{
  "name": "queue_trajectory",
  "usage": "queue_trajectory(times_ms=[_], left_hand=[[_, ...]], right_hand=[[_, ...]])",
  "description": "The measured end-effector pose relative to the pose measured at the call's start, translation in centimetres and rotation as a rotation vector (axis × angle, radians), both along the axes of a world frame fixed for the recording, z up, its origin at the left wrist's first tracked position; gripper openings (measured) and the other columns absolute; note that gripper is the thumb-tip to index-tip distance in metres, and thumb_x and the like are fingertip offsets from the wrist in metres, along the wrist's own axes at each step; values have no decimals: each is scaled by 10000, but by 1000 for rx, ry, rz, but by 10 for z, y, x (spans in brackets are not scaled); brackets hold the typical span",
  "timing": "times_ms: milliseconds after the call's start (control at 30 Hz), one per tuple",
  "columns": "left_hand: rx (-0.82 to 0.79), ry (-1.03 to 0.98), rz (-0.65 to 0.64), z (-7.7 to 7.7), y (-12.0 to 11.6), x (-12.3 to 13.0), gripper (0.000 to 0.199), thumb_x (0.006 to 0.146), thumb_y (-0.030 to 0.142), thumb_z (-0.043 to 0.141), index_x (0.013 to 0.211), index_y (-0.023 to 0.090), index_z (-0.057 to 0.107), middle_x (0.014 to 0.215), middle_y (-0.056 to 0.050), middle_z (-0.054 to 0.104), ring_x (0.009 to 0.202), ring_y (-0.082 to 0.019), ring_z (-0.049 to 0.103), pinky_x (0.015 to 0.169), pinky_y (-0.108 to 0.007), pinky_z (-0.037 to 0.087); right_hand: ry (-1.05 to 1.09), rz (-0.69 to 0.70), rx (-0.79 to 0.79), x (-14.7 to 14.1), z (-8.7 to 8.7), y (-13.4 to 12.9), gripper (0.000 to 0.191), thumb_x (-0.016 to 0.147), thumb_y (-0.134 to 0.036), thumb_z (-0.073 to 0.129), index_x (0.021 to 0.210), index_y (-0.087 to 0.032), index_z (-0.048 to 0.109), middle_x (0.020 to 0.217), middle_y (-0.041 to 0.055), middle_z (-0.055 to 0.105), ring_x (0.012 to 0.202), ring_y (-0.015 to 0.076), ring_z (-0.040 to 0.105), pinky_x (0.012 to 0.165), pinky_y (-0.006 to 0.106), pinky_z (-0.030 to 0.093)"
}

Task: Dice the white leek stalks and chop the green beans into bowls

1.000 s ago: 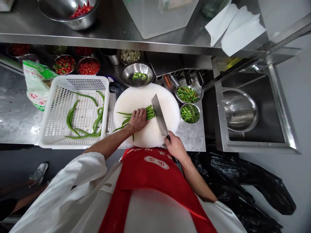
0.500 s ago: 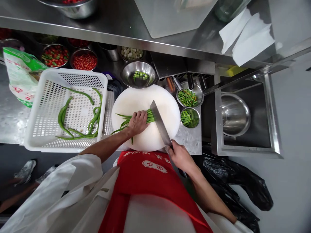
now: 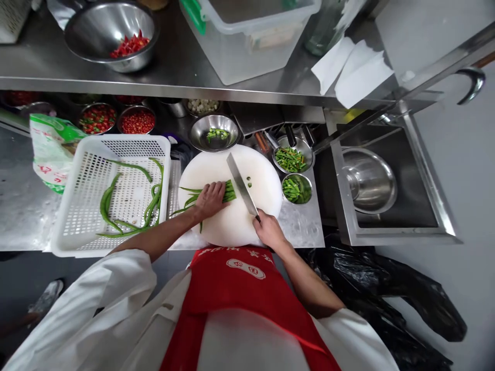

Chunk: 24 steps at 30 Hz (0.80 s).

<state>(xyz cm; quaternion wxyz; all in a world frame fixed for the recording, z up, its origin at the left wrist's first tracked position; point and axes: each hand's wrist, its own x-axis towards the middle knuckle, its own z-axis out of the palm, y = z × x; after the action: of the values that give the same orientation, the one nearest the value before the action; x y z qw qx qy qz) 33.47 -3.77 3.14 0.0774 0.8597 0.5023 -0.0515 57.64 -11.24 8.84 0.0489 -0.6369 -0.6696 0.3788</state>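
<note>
On a round white cutting board [image 3: 247,226], my left hand [image 3: 211,200] is closed over a bunch of green beans [image 3: 229,191], their cut ends lined up on its right side. My right hand [image 3: 269,230] grips the handle of a cleaver [image 3: 243,184]. Its blade stands just right of the bean ends, slanting away from me. A few small cut bean bits [image 3: 249,180] lie on the board right of the blade. To the left, a white perforated basket [image 3: 62,221] contains several long green beans [image 3: 109,198].
Behind the board sits a metal bowl [image 3: 197,135] with cut green pieces. Two bowls of chopped beans [image 3: 291,159] stand at right, beside a sink [image 3: 406,234]. A steel shelf [image 3: 170,85] overhangs the back, carrying a plastic bin [image 3: 243,56] and a bowl of red chillies [image 3: 131,45].
The cleaver has shifted slightly left with my right hand, and small bean bits now show on the board. My left hand still holds the bunch. The camera view has tilted upward.
</note>
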Motion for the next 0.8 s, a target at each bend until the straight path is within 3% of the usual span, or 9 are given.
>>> queue_trajectory(times_ms=[100, 200, 300, 367, 467, 567, 700, 800], left_hand=[[-5, 4, -8, 5, 6, -21, 896, 879, 631, 561, 1516, 31, 368, 1451, -276, 488, 1302, -417, 472, 1127, -535, 313], [-9, -64, -22, 9, 18, -12, 985, 829, 654, 622, 1519, 6, 347, 1536, -279, 397, 1418, -418, 369, 1217, -540, 209], [-30, -203, 87, 4, 36, 38, 833, 916, 553, 554, 1497, -13, 367, 1559, -272, 373, 1470, -374, 325, 1231, -496, 236], [-79, -272, 306, -6, 46, 84, 715, 948, 490, 525, 1443, -19, 436, 1529, -291, 408, 1461, -376, 348, 1210, -502, 286], [-67, -372, 651, -25, 44, 143, 570, 941, 423, 549, 1340, 17, 548, 1511, -298, 425, 1439, -428, 363, 1175, -586, 309], [75, -591, 670, -41, 24, 172, 414, 971, 337, 478, 1278, 88, 603, 1485, -238, 474, 1419, -373, 397, 1180, -574, 319], [178, -877, 706, -43, 12, 169, 352, 1000, 264, 377, 1184, 121, 640, 1316, -193, 588, 1274, -268, 524, 1148, -461, 403], [305, -974, 723, -19, 43, 149, 291, 1001, 265, 405, 1111, 153, 649, 1190, -155, 630, 1179, -245, 556, 1110, -428, 425]], right_hand=[[322, -265, -45, 24, -8, -28, 270, 942, -415, 468, 1026, -201, 610, 693, 23, 677, 608, 201, 642, 605, 290, 476], [672, -524, -187, 50, -24, -52, 295, 872, -505, 585, 800, -224, 529, 551, -53, 544, 415, 137, 520, 456, 263, 432], [874, -710, -296, 71, -43, -64, 385, 766, -528, 712, 732, -222, 481, 581, -66, 537, 381, 106, 477, 381, 252, 416], [944, -783, -354, 78, -54, -65, 415, 721, -530, 751, 742, -224, 472, 587, -75, 536, 370, 95, 451, 341, 243, 397], [995, -780, -412, 77, -64, -61, 420, 698, -513, 766, 755, -228, 463, 580, -86, 535, 371, 87, 440, 336, 235, 401], [988, -705, -461, 68, -66, -56, 376, 698, -478, 742, 748, -228, 465, 559, -88, 533, 367, 90, 442, 338, 236, 402], [906, -547, -455, 60, -53, -37, 249, 726, -392, 668, 720, -226, 482, 492, -93, 504, 346, 99, 438, 331, 231, 381], [852, -420, -388, 50, -31, -1, 186, 746, -347, 615, 692, -225, 485, 449, -87, 497, 338, 104, 444, 340, 224, 376]])
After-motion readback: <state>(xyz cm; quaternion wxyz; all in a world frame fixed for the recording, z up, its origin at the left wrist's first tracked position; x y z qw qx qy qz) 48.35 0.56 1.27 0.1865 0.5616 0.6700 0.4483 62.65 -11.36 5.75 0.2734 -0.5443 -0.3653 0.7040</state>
